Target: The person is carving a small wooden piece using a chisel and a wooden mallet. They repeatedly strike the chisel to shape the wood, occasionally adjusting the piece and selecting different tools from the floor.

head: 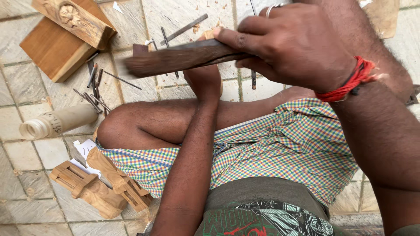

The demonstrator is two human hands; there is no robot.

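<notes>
mallet (pixel 183 57), dark wood, was clamped in my right hand (pixel 293 46); my left hand (pixel 205 78) beneath gripped something hidden. finished carved pieces (pixel 89 188) lay well off; carving seemed midway.

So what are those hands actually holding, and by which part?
The right hand grips a dark wooden mallet-like bar by its near end. The left hand sits mostly hidden behind that bar; what it holds cannot be told.

No packages, labels (or signs, screens) visible.
</notes>
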